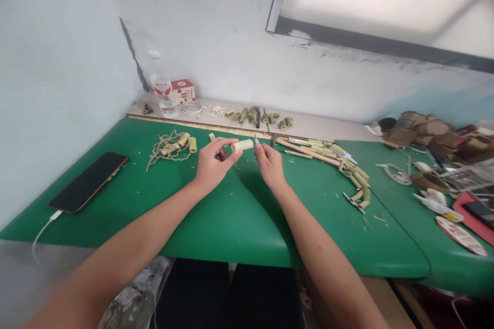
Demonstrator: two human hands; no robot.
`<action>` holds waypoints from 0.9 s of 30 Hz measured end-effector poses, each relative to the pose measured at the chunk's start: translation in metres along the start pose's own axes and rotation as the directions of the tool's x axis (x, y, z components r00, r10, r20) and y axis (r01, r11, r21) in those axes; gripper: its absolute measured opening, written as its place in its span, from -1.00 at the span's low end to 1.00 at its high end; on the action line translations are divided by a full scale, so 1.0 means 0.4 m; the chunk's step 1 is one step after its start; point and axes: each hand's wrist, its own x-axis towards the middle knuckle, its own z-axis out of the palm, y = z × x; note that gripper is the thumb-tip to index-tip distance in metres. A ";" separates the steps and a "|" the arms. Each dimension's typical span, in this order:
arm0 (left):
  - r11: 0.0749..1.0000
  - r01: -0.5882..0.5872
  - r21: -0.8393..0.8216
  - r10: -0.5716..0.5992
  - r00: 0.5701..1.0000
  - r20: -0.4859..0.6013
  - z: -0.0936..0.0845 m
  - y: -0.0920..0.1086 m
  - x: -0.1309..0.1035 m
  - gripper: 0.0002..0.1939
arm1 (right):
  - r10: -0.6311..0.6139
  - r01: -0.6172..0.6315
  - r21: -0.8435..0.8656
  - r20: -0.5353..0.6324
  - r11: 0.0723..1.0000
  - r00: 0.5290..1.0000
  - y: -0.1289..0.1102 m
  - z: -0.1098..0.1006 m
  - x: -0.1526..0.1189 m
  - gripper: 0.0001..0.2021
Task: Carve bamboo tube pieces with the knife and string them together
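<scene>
My left hand (213,163) grips a short, pale bamboo piece (242,146) between thumb and fingers, holding it above the green mat (235,226). Closed around a small knife (256,139) is my right hand (270,163); the blade tip shows by the bamboo's right end, and the handle is hidden in the fingers. Whether blade and bamboo touch, I cannot tell. Just behind my left hand stands another small bamboo piece (211,136) with dark marks. To the left lie a tangle of twine (164,148) and a cut bamboo tube (193,145).
A phone (89,181) with a white cable lies at left. Along the back ledge are a water bottle (163,90), a box (183,91), a tape roll (192,108) and green bamboo pieces (250,114). Right are a hammer (309,151), linked bamboo pieces (362,177) and cardboard clutter (420,131).
</scene>
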 end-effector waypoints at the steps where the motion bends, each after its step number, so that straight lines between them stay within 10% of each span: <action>1: 1.000 0.009 -0.009 -0.009 1.000 0.013 0.002 0.001 -0.002 -0.79 | 0.000 0.000 0.014 -0.013 1.000 1.000 -0.001 -0.001 0.000 -0.36; 21: 0.999 0.052 -0.002 -0.051 0.997 0.050 0.013 -0.037 -0.004 -0.72 | -0.016 0.010 0.128 0.046 0.992 0.999 -0.032 0.010 -0.022 -0.45; 27: 0.998 0.065 0.003 -0.065 0.996 0.066 0.015 -0.041 -0.003 -0.71 | 0.142 -0.183 0.317 0.149 0.931 0.979 -0.026 0.022 -0.012 -0.41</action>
